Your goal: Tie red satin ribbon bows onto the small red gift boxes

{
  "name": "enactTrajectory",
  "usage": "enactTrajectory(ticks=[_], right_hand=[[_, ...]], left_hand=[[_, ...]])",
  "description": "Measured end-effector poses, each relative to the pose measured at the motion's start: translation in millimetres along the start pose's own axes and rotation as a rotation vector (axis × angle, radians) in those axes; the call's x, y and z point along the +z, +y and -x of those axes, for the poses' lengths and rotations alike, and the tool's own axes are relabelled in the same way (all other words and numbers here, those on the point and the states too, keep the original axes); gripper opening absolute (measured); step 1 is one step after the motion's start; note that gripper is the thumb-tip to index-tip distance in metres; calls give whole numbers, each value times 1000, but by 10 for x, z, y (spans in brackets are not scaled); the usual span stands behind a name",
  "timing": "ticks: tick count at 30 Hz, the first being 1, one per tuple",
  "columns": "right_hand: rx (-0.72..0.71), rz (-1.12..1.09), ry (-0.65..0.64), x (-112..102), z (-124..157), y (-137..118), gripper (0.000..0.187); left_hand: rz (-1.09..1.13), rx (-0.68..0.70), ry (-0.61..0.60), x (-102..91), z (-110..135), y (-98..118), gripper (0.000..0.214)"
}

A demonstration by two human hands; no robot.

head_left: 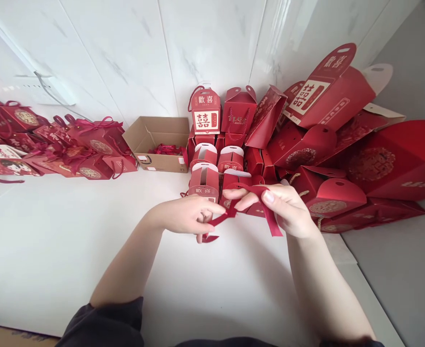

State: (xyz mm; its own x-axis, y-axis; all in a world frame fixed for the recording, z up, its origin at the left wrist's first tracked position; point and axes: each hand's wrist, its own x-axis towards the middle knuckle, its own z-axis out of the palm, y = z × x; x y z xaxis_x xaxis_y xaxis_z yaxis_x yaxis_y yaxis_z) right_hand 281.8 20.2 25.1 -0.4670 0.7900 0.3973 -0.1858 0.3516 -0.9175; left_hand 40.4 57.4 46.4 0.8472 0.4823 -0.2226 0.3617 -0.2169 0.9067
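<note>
A dark red ribbon (pixel 272 219) runs between my two hands above the white table. My right hand (pixel 290 209) pinches it between thumb and fingers, and one flat end hangs down below the thumb. The fingers of my left hand (pixel 187 214) are closed on the other part, whose tip shows under them. Between the hands the ribbon bends into a loop. Just behind my hands stand small red gift boxes (pixel 204 176) with cut-out handles, partly hidden by my fingers.
Many red gift boxes (pixel 324 193) are piled at the right. Beribboned boxes (pixel 102 137) lie grouped at the left. An open cardboard box (pixel 162 163) holding red material stands against the marbled wall (pixel 118 53). The white table (pixel 71 236) extends in front.
</note>
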Motion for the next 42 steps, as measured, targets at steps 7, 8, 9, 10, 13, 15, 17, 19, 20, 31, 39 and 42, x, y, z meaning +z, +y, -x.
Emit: enactTrajectory(ticks=[7,8,9,10,13,15,17,19,20,31,39,42], right_hand=[[16,115,-36,19,-140,285,38],[12,125,-45,48,-156,296,39],[8,136,-51,74,-166,300,39],[4,149,-55,96,-170,297,39],[-40,208,-52,122,-162,272,38],[-75,251,-40,110,-151,260,39],[-79,307,-33,89,-145,264,41],[-42,366,-49,78,-148,284,40],[-19,380,-71,82,-151,295,37],[-74,466,-385,344,-36,-32,27],[-75,378,67,115,62,-135,27],[10,438,200,-23,22,23,32]], left_hand=[[-77,105,-145,-79,85,83,11],[-86,128,-125,-78,96,101,8],[-85,151,-114,-73,102,118,8],[-75,166,-112,-66,104,131,9],[-3,173,-139,-47,94,143,7],[52,181,-142,-42,85,117,7],[170,247,-105,-40,82,72,12],[353,391,7,-36,92,28,31],[430,462,86,-36,103,13,42],[140,189,532,-160,139,6,44],[-24,18,78,174,-181,21,9],[-39,46,-45,249,-246,9,19]])
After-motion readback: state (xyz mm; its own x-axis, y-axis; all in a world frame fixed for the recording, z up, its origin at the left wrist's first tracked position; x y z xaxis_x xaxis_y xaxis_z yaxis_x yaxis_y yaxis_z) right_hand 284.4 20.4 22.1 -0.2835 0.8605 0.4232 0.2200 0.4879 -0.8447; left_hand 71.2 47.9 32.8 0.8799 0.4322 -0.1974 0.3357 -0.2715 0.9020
